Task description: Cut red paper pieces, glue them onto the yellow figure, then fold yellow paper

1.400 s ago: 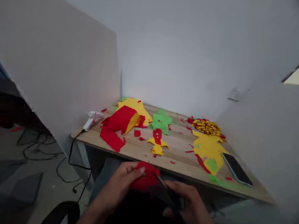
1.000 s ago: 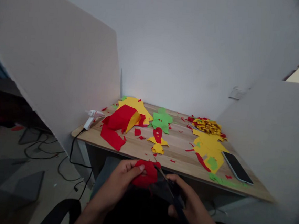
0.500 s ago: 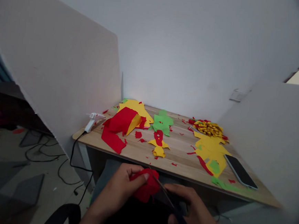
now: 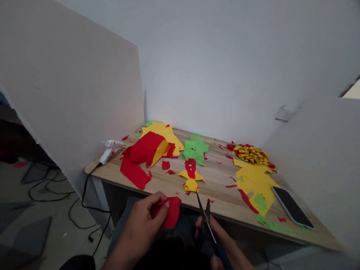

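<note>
Pinched between the thumb and fingers of my left hand [image 4: 146, 219] is a small red piece of felt or paper [image 4: 172, 213], held over my lap before the table's front edge. My right hand [image 4: 221, 242] grips a pair of dark-handled scissors [image 4: 207, 220]. Their blades are parted and point up and away, to the right of the red piece and apart from it. Beyond the blade tips, a small yellow cut-out [image 4: 191, 185] lies near the table edge, touching a red cut-out with holes [image 4: 190, 167].
The wooden table [image 4: 163, 185] bears large red sheets [image 4: 144, 149], a green piece [image 4: 195, 148], yellow sheets [image 4: 254, 180] and a heap of yellow folded pieces [image 4: 252, 155]. A white glue gun [image 4: 108, 151] with a black cord is at left, a phone [image 4: 293, 206] at right. Partitions flank the table.
The scissors were at the red piece's edge; now they have drawn away to the right, blades spread. My left hand has shifted slightly left and turned the red piece.
</note>
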Action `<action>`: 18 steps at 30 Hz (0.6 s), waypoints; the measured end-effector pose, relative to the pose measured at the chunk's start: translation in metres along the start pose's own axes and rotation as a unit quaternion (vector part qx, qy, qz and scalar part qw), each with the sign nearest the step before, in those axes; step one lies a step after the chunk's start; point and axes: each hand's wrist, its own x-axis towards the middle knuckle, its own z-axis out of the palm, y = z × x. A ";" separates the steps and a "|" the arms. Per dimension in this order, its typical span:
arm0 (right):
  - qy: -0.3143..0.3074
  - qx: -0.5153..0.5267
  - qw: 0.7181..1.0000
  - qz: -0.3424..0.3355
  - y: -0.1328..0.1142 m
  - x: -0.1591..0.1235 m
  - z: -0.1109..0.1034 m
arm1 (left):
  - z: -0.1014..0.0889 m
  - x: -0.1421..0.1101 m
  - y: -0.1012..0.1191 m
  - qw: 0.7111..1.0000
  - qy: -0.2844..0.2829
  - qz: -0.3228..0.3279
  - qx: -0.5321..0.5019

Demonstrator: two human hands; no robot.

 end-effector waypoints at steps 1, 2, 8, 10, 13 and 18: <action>-0.008 0.019 1.000 0.001 0.004 0.000 0.004 | 0.000 0.000 -0.001 1.000 0.006 -0.003 0.009; -0.014 0.042 0.999 0.014 0.007 0.001 0.009 | 0.000 0.000 0.000 1.000 0.012 -0.008 0.015; -0.004 0.067 0.991 0.117 0.008 0.005 0.031 | -0.003 0.002 0.004 1.000 0.025 -0.013 -0.002; 0.002 0.060 0.990 0.125 0.008 0.005 0.033 | -0.003 0.002 0.004 1.000 0.020 -0.016 -0.009; 0.034 0.051 0.990 0.128 0.009 0.005 0.034 | -0.003 0.001 0.004 0.999 -0.010 -0.036 -0.016; 0.019 0.050 0.994 0.100 -0.006 0.012 0.032 | -0.002 -0.001 0.009 0.998 -0.040 -0.040 -0.018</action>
